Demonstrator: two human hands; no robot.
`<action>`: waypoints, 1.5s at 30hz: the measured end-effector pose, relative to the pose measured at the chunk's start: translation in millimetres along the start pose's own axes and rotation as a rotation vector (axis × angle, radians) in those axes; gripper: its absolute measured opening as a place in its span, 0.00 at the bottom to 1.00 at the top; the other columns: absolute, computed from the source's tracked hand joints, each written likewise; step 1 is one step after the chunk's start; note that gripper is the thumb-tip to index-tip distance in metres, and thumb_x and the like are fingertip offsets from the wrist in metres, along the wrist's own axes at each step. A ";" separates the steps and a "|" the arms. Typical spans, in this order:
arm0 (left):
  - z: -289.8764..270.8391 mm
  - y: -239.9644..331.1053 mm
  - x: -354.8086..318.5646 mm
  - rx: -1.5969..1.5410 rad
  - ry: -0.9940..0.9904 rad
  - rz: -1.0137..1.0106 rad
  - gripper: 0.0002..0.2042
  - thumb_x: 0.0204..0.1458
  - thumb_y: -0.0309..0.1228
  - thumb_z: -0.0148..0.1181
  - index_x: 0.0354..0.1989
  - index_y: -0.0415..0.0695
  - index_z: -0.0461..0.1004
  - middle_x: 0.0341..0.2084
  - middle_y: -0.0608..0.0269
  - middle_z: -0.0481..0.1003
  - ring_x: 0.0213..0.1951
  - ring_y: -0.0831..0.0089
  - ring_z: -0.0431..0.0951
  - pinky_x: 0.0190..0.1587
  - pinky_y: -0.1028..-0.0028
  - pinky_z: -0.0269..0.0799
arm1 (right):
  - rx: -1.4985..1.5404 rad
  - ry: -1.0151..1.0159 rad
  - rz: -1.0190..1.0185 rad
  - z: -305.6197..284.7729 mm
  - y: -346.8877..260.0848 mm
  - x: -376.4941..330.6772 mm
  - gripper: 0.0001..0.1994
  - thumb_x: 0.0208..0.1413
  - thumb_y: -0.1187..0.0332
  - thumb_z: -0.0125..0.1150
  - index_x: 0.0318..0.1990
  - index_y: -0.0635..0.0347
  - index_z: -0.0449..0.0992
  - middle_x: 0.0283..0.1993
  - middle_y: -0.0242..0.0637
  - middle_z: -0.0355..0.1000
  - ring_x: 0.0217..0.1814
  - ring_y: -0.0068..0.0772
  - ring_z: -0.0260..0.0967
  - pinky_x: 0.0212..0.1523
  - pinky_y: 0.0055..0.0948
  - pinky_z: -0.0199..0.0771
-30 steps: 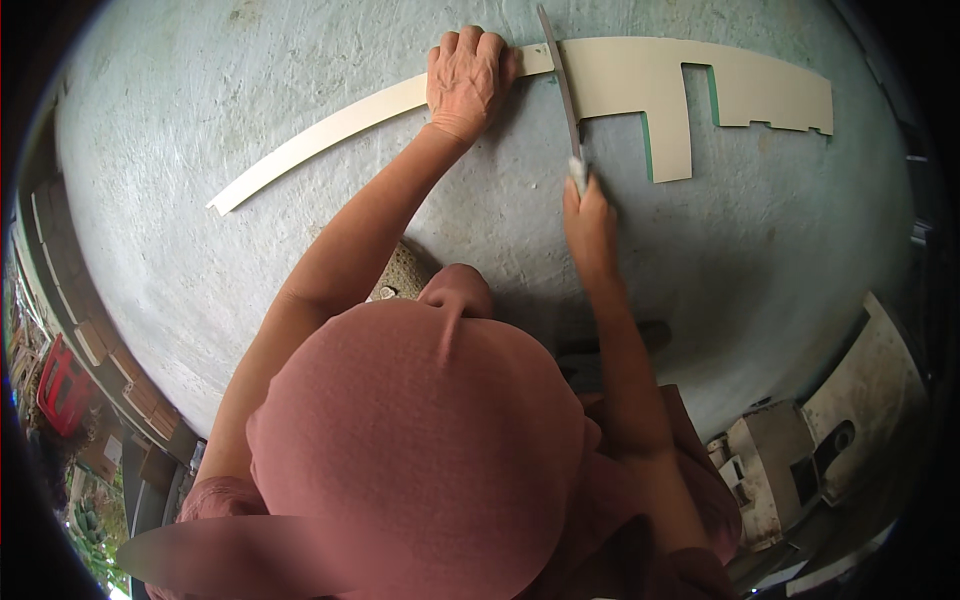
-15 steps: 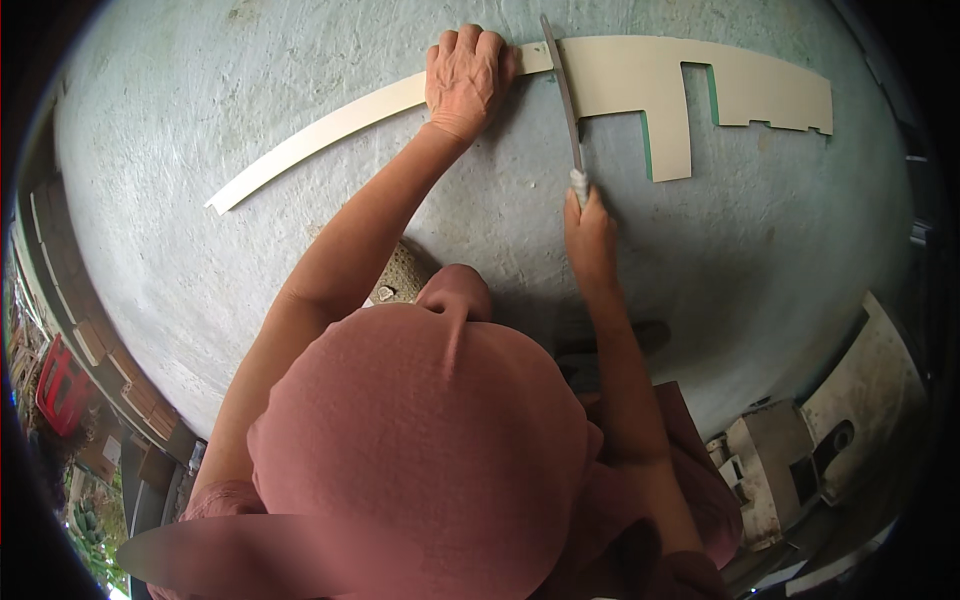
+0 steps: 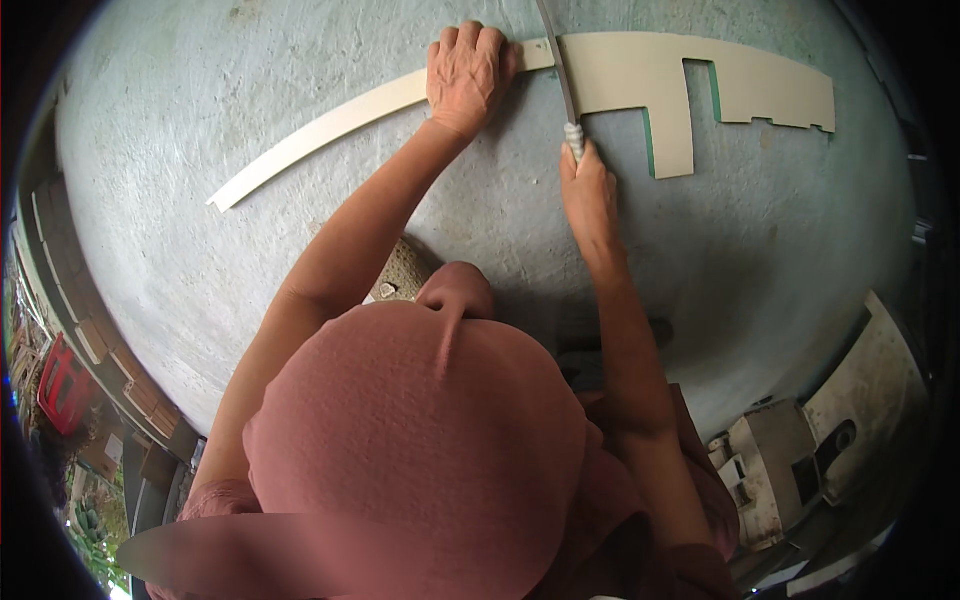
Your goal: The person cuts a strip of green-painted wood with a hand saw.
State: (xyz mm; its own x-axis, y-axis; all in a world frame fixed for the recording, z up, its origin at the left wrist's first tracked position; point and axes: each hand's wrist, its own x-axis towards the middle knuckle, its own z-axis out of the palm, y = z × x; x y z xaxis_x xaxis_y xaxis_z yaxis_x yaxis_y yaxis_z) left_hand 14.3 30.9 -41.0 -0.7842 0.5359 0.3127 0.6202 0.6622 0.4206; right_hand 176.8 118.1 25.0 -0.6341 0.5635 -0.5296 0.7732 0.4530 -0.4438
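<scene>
A: What lies at the centre of the scene?

B: A long cream panel (image 3: 640,75), flat on a grey concrete floor (image 3: 250,90). Its left part thins into a narrow curved strip that ends well to the left. Its right part is wider, with 2 notches cut out and green edges showing at the cuts.

A: And the hands?

B: The left hand (image 3: 465,65) presses palm-down on the strip, fingers (image 3: 470,38) spread flat, just left of the cut line. The right hand (image 3: 590,190) has its fingers closed around the wrapped handle of a saw (image 3: 556,55), whose thin blade crosses the panel and runs up out of view.

A: How would this cut go well?

B: Judging from the pose, firm weight from the left hand close beside the blade should stop the thin strip from chattering. Long, even strokes with the blade held straight should help it not to bind. The pressing fingers sit near the blade, so that is the risk to watch.

A: Anything else around?

B: The person's pink head covering (image 3: 420,450) fills the lower middle. Pale concrete blocks (image 3: 780,460) lie at lower right, well apart from the work.
</scene>
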 end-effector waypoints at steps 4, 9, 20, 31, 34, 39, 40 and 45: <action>-5.0 -5.5 2.8 0.025 -0.010 -0.028 0.08 0.47 0.36 0.57 0.29 0.46 0.69 0.30 0.61 0.69 0.36 0.59 0.68 0.38 0.63 0.62 | -0.048 0.076 -0.055 20.7 32.4 -28.3 0.17 0.59 0.61 0.45 0.43 0.69 0.68 0.34 0.60 0.71 0.39 0.60 0.69 0.38 0.47 0.70; -1.4 -1.8 6.0 -0.002 0.008 -0.002 0.08 0.47 0.36 0.56 0.28 0.46 0.70 0.30 0.61 0.69 0.36 0.60 0.68 0.38 0.64 0.62 | -0.031 -0.007 -0.013 -5.7 -2.6 6.4 0.17 0.59 0.61 0.46 0.44 0.69 0.68 0.34 0.60 0.71 0.38 0.60 0.69 0.38 0.47 0.71; -7.2 2.2 5.7 -0.017 -0.039 -0.057 0.08 0.48 0.38 0.54 0.28 0.47 0.68 0.30 0.61 0.68 0.36 0.63 0.67 0.38 0.66 0.60 | -0.139 0.008 -0.020 -20.3 40.2 -14.6 0.18 0.58 0.58 0.46 0.44 0.65 0.68 0.34 0.57 0.71 0.39 0.62 0.68 0.39 0.49 0.68; -12.8 0.3 -2.7 -0.111 -0.097 0.084 0.20 0.49 0.39 0.56 0.52 0.53 0.65 0.43 0.59 0.66 0.46 0.60 0.64 0.47 0.60 0.59 | -0.451 -0.160 -0.177 -200.0 -18.0 19.1 0.14 0.59 0.60 0.46 0.38 0.65 0.65 0.23 0.50 0.66 0.25 0.51 0.65 0.29 0.41 0.63; -16.5 6.1 -7.4 -0.091 -0.136 0.176 0.22 0.49 0.40 0.56 0.54 0.55 0.64 0.49 0.56 0.62 0.51 0.58 0.61 0.53 0.57 0.55 | -0.517 -0.142 -0.146 -218.2 -16.8 15.2 0.15 0.59 0.60 0.46 0.40 0.65 0.65 0.24 0.50 0.66 0.25 0.51 0.64 0.29 0.41 0.63; -55.7 3.8 -23.4 -0.174 -0.313 0.501 0.17 0.48 0.41 0.58 0.48 0.58 0.69 0.53 0.55 0.59 0.57 0.55 0.57 0.62 0.50 0.45 | -0.450 -0.131 -0.210 -216.9 28.4 14.0 0.15 0.58 0.58 0.46 0.38 0.64 0.64 0.27 0.55 0.68 0.33 0.61 0.66 0.31 0.47 0.63; -64.1 -5.1 -26.4 -0.133 -0.344 0.492 0.13 0.48 0.37 0.58 0.43 0.52 0.71 0.51 0.56 0.61 0.56 0.58 0.58 0.62 0.49 0.45 | -0.396 -0.148 -0.203 -207.9 37.2 12.3 0.15 0.58 0.59 0.47 0.40 0.64 0.65 0.27 0.51 0.68 0.30 0.54 0.66 0.31 0.43 0.64; -103.1 -54.4 4.2 0.207 -0.488 0.420 0.14 0.44 0.23 0.57 0.41 0.43 0.66 0.46 0.59 0.62 0.49 0.62 0.66 0.60 0.59 0.56 | -0.136 -0.212 -0.281 -151.5 64.6 20.9 0.16 0.58 0.59 0.47 0.45 0.64 0.65 0.28 0.47 0.69 0.30 0.46 0.69 0.33 0.37 0.66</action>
State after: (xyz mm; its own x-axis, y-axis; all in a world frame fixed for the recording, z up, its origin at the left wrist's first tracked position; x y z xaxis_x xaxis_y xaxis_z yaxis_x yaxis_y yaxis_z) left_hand -24.6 -56.9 25.3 -0.4081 0.9125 -0.0268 0.8992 0.4069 0.1607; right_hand 215.0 263.8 94.8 -0.7987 0.2546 -0.5452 0.5538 0.6653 -0.5006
